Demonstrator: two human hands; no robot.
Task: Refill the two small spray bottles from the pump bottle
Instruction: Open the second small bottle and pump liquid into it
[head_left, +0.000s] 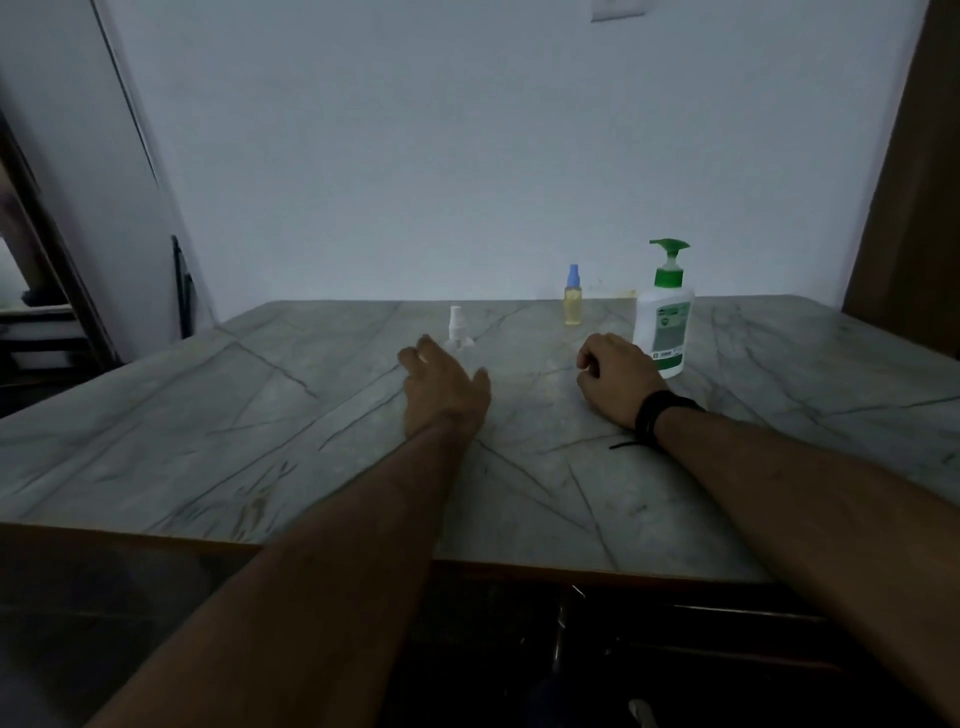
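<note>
A white pump bottle with a green pump head stands upright on the marble table, toward the back right. To its left stands a small spray bottle with a blue cap and yellowish liquid. Further left is a small clear spray bottle with a white top. My left hand reaches over the table just in front of the clear bottle, fingers extended, holding nothing. My right hand rests on the table just left of the pump bottle, its fingers loosely curled and empty. A black band circles that wrist.
The table backs onto a pale wall. A dark wooden panel stands at the right and dark furniture at the far left. The table's near edge runs across the lower frame.
</note>
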